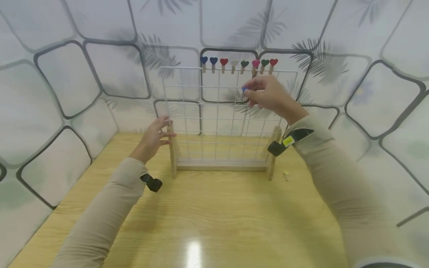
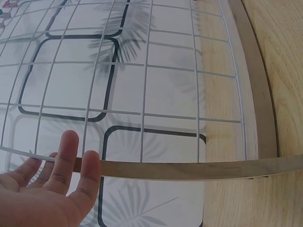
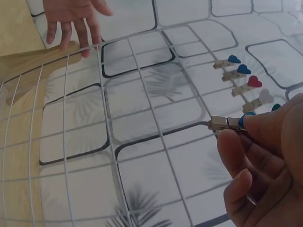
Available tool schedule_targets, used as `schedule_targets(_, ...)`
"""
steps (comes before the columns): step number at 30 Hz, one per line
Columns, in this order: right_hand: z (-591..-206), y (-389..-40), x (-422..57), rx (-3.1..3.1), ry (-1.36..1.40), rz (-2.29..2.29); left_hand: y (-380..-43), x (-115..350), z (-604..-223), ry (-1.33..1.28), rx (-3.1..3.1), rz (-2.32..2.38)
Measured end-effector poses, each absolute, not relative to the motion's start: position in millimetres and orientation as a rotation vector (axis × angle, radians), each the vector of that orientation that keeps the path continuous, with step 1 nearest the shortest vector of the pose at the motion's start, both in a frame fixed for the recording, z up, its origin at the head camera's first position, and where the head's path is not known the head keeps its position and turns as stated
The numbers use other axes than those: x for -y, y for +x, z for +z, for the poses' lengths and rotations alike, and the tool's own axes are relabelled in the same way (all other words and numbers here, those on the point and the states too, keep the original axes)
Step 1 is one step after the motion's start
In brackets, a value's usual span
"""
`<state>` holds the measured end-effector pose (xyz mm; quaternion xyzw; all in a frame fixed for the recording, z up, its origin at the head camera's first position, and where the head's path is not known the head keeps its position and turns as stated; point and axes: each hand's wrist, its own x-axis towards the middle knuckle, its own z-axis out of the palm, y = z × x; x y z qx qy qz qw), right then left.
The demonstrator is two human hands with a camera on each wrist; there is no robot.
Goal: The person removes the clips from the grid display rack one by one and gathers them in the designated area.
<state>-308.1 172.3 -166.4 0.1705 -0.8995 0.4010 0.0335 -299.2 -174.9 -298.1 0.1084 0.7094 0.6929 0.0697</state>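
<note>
A white wire grid rack [image 1: 218, 118] stands upright in a wooden base. My right hand [image 1: 268, 95] pinches a small wooden clothespin [image 3: 225, 124] with a blue heart, between thumb and fingers. The pin's tip is at a grid wire below the top row; whether it bites the wire I cannot tell. Along the top wire sits a row of heart clothespins in blue, red [image 1: 223, 61], white, green and pink. My left hand [image 1: 154, 137] is at the rack's left side, its fingers spread and loosely extended by the wooden post [image 2: 189, 170], not curled round it.
A yellow clothespin [image 1: 286, 175] lies on the wooden table [image 1: 214, 208], right of the rack's base. Behind the rack rises a patterned wall [image 1: 100, 22] with dark outlines and leaf prints. The right wooden post [image 1: 273, 160] stands below my right forearm.
</note>
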Motion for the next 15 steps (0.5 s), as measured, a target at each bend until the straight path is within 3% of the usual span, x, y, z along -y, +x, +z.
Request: schedule_targets(15,-239.2,-297.9,-258.9,2.798,0.342,1.276,-297.8,175.2,-296.7,0.324,-2.141,2.08)
